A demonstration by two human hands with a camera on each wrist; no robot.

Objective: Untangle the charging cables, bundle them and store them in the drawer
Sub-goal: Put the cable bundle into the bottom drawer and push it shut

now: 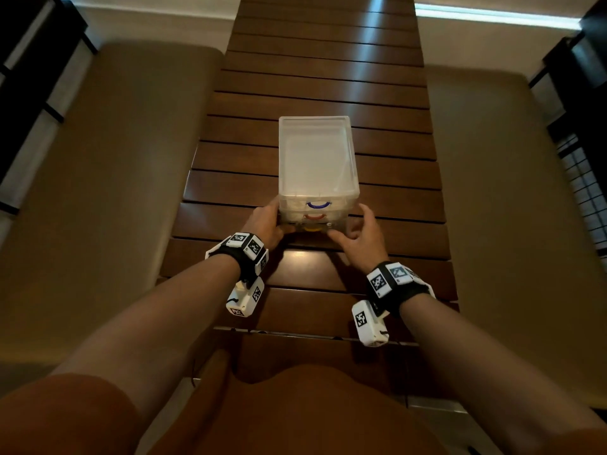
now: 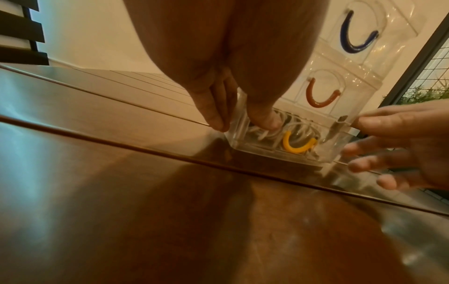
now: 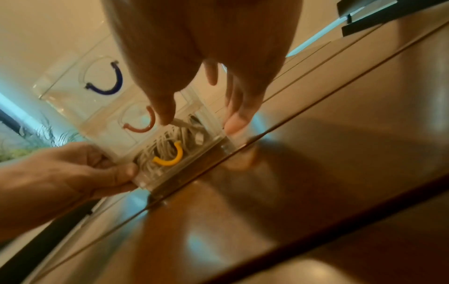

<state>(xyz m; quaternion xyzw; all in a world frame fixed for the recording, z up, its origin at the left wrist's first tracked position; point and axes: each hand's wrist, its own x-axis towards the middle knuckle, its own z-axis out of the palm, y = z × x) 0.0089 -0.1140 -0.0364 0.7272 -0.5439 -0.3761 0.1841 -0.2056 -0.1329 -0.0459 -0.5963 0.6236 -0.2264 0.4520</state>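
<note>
A clear plastic drawer unit (image 1: 317,159) stands on the slatted wooden table (image 1: 328,60), with blue, red and yellow handles from top to bottom. White charging cables (image 2: 267,132) (image 3: 167,146) lie coiled inside the bottom drawer, behind the yellow handle (image 2: 298,146) (image 3: 170,157) (image 1: 312,228); that drawer looks pushed in. My left hand (image 1: 269,221) (image 2: 239,123) grips the unit's lower left corner, thumb on the drawer front and fingers along the side. My right hand (image 1: 361,234) (image 3: 200,121) has spread, fairly straight fingers touching the lower right corner.
Padded beige benches (image 1: 115,159) (image 1: 509,192) run along both sides of the table. Dark slatted furniture (image 1: 29,77) stands at the far left and a dark grid-panelled frame (image 1: 581,178) at the right. The table's near edge (image 1: 312,333) is close to my body.
</note>
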